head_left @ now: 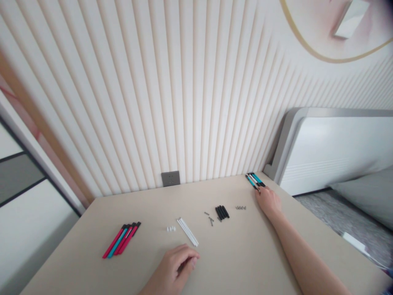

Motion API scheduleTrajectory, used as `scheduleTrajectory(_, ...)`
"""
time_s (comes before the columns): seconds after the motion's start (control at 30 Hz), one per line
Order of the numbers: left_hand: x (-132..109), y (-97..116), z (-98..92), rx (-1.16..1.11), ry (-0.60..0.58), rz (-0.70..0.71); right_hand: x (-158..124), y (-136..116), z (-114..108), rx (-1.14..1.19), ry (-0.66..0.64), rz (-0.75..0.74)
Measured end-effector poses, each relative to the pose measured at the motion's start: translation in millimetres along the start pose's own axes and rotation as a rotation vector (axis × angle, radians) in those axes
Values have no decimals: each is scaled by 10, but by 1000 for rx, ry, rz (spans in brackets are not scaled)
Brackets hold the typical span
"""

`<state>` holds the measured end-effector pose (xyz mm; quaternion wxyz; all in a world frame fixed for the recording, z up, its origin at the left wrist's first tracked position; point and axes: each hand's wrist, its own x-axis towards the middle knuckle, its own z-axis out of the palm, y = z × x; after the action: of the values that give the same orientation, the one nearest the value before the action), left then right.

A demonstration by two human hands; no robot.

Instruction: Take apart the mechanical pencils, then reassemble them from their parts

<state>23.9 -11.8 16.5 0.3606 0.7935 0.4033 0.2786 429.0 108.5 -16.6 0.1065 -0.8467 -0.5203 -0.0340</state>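
My left hand (177, 267) rests low on the tabletop with its fingers curled in, and nothing shows in it. Just beyond it lie several thin white ink refills (187, 232) and some small white plastic pieces (171, 228). At the far right corner, my right hand (269, 201) pinches the near end of a blue and black pen (252, 182). Beside that pen lie other pens (258, 179), partly hidden by the fingers. Between the hands are several black grips (222, 212), small springs (210, 219) and small metal tips (241, 207).
Several red and blue pen barrels with black ends (122, 239) lie at the left of the beige table (230, 258). A dark wall socket (170, 178) sits at the table's back edge against the ribbed wall. A bed with a white headboard (337, 147) stands to the right.
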Motion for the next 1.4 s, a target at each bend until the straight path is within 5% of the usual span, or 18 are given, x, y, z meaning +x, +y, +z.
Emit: scheduleTrajectory(1.4, -5, -43, 12, 133, -84, 2, 35, 95, 62, 33, -10, -13)
